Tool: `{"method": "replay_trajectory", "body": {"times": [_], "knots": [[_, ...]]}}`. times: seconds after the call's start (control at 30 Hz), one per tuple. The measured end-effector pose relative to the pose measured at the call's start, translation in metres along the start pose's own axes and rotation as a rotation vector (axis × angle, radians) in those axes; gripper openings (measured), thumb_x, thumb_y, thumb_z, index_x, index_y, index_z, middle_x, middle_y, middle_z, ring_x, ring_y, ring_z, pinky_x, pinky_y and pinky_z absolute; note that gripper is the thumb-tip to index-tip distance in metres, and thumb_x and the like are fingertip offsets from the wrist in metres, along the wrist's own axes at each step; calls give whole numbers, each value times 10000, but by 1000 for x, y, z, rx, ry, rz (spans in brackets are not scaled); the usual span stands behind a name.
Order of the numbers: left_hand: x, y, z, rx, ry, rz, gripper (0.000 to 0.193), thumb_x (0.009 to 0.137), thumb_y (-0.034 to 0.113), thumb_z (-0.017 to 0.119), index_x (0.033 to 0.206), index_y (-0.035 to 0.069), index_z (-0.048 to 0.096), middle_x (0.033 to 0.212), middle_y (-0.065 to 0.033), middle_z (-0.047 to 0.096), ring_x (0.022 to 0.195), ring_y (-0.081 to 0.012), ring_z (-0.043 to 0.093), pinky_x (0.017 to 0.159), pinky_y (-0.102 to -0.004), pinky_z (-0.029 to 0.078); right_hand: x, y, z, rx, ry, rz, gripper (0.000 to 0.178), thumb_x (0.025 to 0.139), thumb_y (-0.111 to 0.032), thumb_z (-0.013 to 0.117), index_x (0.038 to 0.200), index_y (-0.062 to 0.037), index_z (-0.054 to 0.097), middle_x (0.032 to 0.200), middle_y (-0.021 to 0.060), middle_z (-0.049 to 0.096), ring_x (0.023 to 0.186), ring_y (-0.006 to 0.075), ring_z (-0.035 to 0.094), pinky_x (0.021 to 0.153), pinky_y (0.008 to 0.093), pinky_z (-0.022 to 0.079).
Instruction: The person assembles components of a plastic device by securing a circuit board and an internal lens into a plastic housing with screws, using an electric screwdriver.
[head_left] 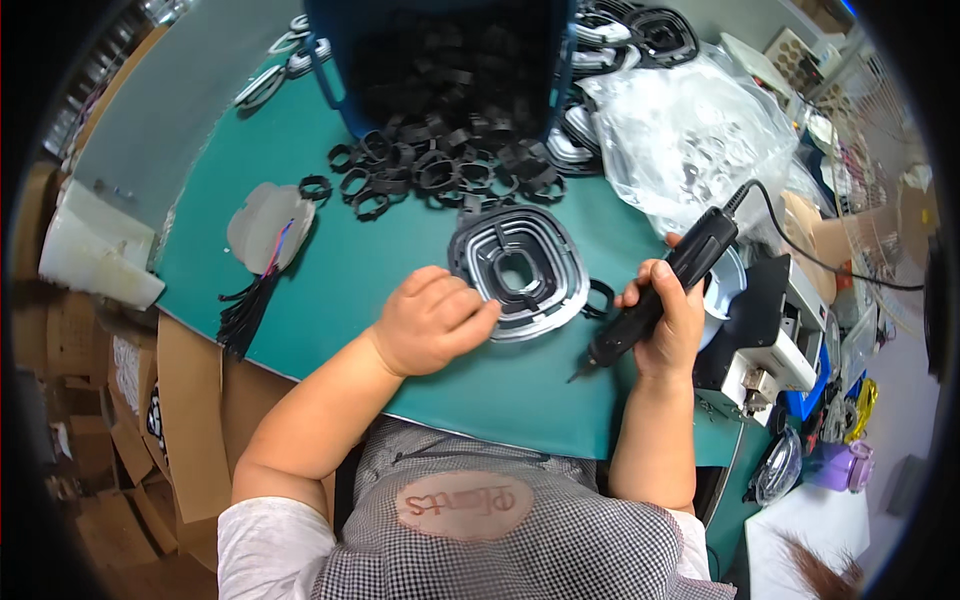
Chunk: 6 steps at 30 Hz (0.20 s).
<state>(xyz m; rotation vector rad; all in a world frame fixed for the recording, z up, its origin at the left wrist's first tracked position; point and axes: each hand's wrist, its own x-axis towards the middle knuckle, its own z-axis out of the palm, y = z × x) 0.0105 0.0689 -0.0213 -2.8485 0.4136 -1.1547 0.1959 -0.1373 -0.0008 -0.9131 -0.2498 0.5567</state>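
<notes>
A black electric screwdriver [690, 255] lies in my right hand [672, 325], whose fingers wrap its body. Its bit points down and to the left, a little above the table and apart from any part. My left hand [435, 322] is closed, with fingers curled and fingertips at the lower left edge of a rounded-square black and silver part with concentric rings [490, 245]. What those fingers hold, if anything, is hidden. At the right side of that part sits a small black ring clip [598, 298].
A dark blue bin [345, 95] of black clips stands at the back, and loose black clips [440, 172] spill before it. Clear plastic bags [690, 130] lie back right. Black-ended wires [250, 310] rest on the left. A metal-and-black device [745, 340] stands right, beside the screwdriver's cord.
</notes>
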Motion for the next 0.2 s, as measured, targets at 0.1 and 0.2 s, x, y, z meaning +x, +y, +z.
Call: {"method": "replay_trajectory", "body": {"times": [0.1,0.2], "knots": [[-6,3,0,-35,-37,-9,249,714,163,636,962,152,659,867,4,549,796,-174,560,818,-341,450,4,10,3,-224,152,-74,464,842,-112,669,1201,-62,380,946,98,542,676,181,591,626,359,551],[-5,6,-4,-14,-246,-13,320,712,179,616,1029,149,637,891,11,553,864,-170,557,900,-338,426,10,25,-6,-355,122,-164,727,840,-123,677,1440,-112,266,1060,129,544,753,202,627,702,374,570]]}}
